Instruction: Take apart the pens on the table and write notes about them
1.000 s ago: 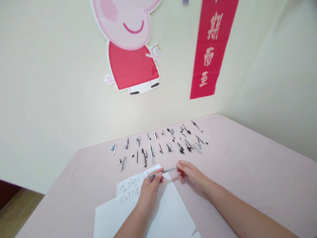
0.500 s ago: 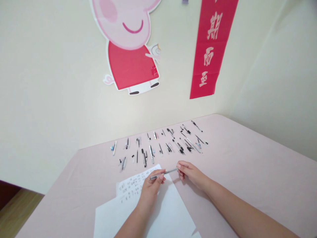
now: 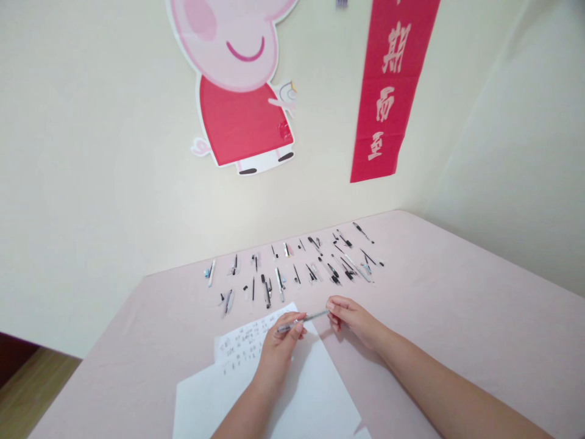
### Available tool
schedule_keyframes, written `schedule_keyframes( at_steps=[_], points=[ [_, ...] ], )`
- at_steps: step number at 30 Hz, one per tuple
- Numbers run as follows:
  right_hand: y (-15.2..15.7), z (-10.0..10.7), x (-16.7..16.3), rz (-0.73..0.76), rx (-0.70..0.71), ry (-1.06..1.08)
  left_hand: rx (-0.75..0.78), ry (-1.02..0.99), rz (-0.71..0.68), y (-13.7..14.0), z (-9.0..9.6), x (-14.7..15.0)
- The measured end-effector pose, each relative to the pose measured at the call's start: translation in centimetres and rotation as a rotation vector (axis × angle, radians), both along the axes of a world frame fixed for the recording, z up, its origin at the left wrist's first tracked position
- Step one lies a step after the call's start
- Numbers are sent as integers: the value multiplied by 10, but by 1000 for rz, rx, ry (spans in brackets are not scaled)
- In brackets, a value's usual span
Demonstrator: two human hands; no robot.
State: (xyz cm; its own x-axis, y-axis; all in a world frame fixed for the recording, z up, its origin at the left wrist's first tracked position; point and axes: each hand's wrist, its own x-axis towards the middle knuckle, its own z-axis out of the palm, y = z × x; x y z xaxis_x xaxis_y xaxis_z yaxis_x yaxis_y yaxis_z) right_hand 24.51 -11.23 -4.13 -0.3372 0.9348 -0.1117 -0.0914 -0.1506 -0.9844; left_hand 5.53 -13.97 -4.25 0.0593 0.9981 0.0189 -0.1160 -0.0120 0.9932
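Note:
A slim clear pen point(image 3: 315, 316) is held level between my two hands, above the right edge of the white paper point(image 3: 315, 390). My left hand point(image 3: 284, 341) pinches its left part between thumb and fingers. Its right end sits in the fingertips of my right hand point(image 3: 347, 316), which are closed on it; the very tip is hidden there. Beneath and beyond my left hand lies a smaller sheet with handwriting point(image 3: 242, 341), too small to read.
Several pens and pen parts point(image 3: 266, 291) lie in two rough rows on the pink tablecloth point(image 3: 457, 292), toward the wall. A red banner point(image 3: 384, 91) and a pink cartoon pig cutout point(image 3: 247, 122) are on the wall behind.

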Motion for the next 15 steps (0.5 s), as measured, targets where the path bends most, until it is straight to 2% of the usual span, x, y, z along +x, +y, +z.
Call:
schedule_keyframes(
  at_steps=[3, 7, 11, 15],
  points=[
    [1, -2, 0, -27, 52, -67, -30, 1, 23, -2, 0, 0],
    [3, -3, 1, -194, 285, -316, -40, 14, 77, -3, 0, 0],
    [1, -1, 4, -346, 438, -454, 35, 69, 102, -1, -2, -1],
    [-2, -1, 3, -352, 515, -499, 122, 158, 79, 1, -4, -4]
  ],
)
